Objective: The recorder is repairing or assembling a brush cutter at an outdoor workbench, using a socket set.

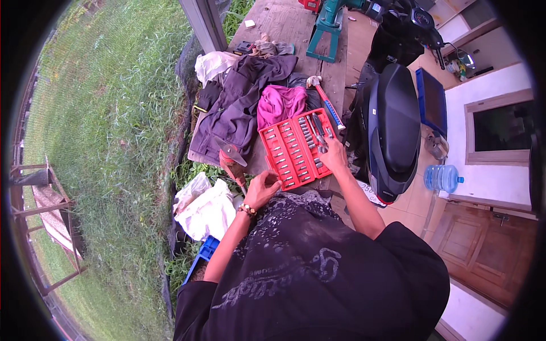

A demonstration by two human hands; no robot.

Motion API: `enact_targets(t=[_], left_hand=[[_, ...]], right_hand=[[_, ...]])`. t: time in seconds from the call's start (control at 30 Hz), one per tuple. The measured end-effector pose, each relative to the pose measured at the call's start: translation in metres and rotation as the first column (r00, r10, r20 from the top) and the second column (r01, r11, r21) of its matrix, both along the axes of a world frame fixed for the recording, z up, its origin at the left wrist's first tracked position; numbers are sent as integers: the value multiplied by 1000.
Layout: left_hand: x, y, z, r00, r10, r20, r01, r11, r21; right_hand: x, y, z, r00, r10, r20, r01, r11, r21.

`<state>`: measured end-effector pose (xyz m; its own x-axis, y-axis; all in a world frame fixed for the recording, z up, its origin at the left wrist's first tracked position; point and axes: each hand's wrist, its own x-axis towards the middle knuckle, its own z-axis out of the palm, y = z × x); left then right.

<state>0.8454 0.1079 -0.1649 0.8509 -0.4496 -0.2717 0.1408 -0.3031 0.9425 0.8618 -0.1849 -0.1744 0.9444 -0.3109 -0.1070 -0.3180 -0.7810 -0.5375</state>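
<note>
A red socket set case (pixel 292 149) lies opened out on the wooden bench. Rows of bits and short sockets fill it, with a dark-handled tool (pixel 317 124) along its right side. My left hand (pixel 263 190) is at the near left corner of the case, its curled fingers closed on the edge. Over the right side of the case, my right hand (pixel 334 154) has its fingers bent in among the sockets and tools. Its fingertips are closed together, and what they pinch is too small to make out. An orange-handled tool with a flat blade (pixel 232 162) lies left of the case.
Dark cloth (pixel 239 102) and a pink cloth (pixel 281 104) cover the bench beyond the case. A hammer (pixel 327 101) lies beside them. Farther off stands a green metal stand (pixel 327 34). A motor scooter (pixel 392 125) is at the right, white cloth (pixel 205 207) at the left.
</note>
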Motion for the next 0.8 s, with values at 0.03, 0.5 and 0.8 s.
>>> enact_targets(t=[0.03, 0.5, 0.8], left_hand=[[0, -1, 0, 1000, -15, 10, 15, 1000, 12], [-6, 4, 0, 1000, 16, -5, -16, 1000, 7], [-5, 4, -2, 1000, 29, -12, -29, 1000, 3]], right_hand=[[-1, 1, 1, 1000, 6, 16, -4, 997, -81], [20, -23, 2, 916, 304, -263, -330, 942, -62], [8, -25, -13, 949, 314, -18, -312, 947, 81]])
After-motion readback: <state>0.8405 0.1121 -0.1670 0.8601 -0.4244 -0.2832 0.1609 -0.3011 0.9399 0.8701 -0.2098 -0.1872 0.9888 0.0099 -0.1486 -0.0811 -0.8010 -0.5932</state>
